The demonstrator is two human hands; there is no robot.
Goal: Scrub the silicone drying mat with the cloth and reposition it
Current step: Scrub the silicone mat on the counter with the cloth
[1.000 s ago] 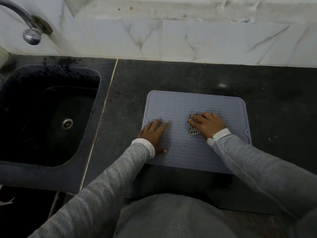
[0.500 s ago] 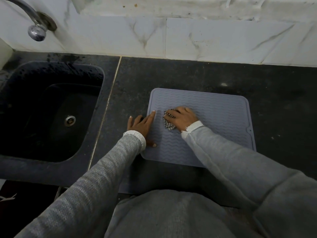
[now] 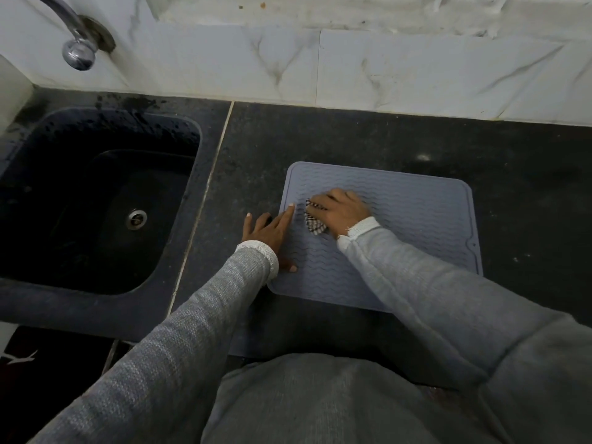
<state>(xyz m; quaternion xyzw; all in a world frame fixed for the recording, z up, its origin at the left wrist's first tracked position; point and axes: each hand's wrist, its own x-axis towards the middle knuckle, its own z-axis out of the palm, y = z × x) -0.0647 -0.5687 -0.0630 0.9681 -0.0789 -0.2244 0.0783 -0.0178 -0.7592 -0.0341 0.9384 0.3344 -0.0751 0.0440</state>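
Right hand [image 3: 341, 213], cloth [image 3: 315, 224] on mat [image 3: 416, 219]

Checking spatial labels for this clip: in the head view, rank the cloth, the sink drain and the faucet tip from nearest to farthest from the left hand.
From the left hand:
1. Cloth, just right, on the mat.
2. Sink drain, left, in the basin.
3. Faucet tip, far upper left, by the wall.

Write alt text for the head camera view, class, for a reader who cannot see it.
A person's right hand presses a checked cloth onto a grey silicone drying mat on a dark countertop, while the left hand lies flat across the mat's left edge. A dark sink and a metal tap sit to the left.
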